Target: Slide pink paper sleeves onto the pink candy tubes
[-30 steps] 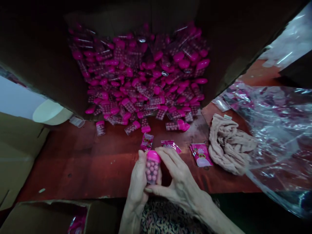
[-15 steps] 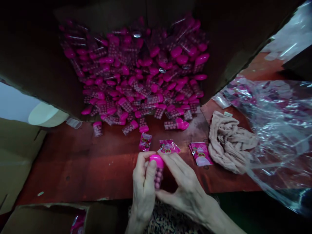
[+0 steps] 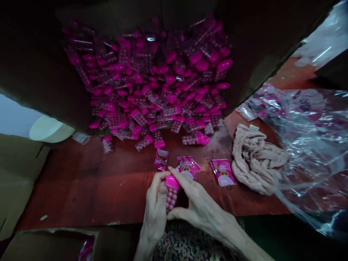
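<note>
Between my hands is a small clear candy container (image 3: 171,198), full of round pink candies, its bright pink cap pointing up and away from me. My left hand (image 3: 154,208) is closed round its left side. From the right, my right hand (image 3: 199,203) grips it too, fingers over the cap and thumb near the bottom end. Just beyond my fingertips lie a small pink sachet (image 3: 161,160) and a few overlapping pink sachets (image 3: 188,166). Another small stack of pink sachets (image 3: 223,172) is farther right.
A big carton (image 3: 252,47) on its side holds a heap of similar pink-capped containers (image 3: 141,90), several spilling onto the red-brown table (image 3: 89,181). Right are a crumpled beige cloth (image 3: 255,159) and a clear plastic bag (image 3: 318,145). Left are a pale bowl (image 3: 51,129) and an open box (image 3: 40,246).
Both hands and the container have shifted slightly left and toward me. More of the pink candies now shows between the hands, and my right fingers reach farther over the cap.
</note>
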`<state>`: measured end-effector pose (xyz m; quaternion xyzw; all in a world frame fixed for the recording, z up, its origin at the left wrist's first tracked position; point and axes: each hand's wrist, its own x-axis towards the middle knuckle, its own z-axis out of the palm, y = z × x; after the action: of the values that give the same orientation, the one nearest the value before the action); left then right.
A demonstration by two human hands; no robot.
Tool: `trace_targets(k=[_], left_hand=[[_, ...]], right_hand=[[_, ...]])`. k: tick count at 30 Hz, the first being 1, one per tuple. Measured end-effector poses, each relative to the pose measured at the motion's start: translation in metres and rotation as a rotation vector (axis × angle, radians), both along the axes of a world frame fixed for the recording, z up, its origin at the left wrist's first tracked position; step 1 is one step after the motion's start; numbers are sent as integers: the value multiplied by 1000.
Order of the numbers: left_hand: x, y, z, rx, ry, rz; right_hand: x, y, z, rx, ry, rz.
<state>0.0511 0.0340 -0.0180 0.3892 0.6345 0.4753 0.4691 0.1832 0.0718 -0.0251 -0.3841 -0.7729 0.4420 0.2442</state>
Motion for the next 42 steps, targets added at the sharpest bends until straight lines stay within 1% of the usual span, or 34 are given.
trace_targets(k=[2,5,7,9,11,13,16,18,21,25,27,29,31,34,36,37,39,42], left_hand=[[-5,1,1,8,26,-40],[-19,11,0,-27,122,4],[-30,25,-4,-32,264,89],[-41,42,-8,1,443,196],[-48,59,-11,9,570,201],[-49,73,-13,-19,619,146],[-44,82,-14,-40,559,97],[-41,82,-15,-41,491,89],[-40,75,-17,-58,342,81],[-41,63,-21,-78,85,107],[-40,58,-23,-75,-12,134],[-37,54,-24,-72,-79,155],[-35,50,-23,-70,-123,166],[-34,45,-17,-73,-162,162],[-34,40,-11,-85,-144,141],[-34,38,-8,-95,-126,123],[-33,33,0,-111,-92,71],[-33,27,7,-131,-65,-24]], right_hand=[[1,0,-2,-76,50,-57],[2,1,-9,-136,125,-211],[3,1,-15,-115,116,-309],[3,0,-20,-59,78,-364],[2,-2,-24,-5,48,-374],[-1,-4,-26,51,36,-365],[-4,-6,-29,135,37,-347],[-4,-7,-31,134,47,-338],[-4,-6,-30,51,65,-360],[-3,-4,-21,-128,101,-400],[-2,-3,-17,-208,155,-386],[-3,-3,-18,-233,187,-362],[-3,-3,-22,-154,140,-359],[-4,0,-25,80,-21,-437],[-4,4,-20,205,-58,-484],[-4,7,-16,247,-42,-481],[-5,12,-5,298,33,-406],[-7,18,6,303,108,-217]])
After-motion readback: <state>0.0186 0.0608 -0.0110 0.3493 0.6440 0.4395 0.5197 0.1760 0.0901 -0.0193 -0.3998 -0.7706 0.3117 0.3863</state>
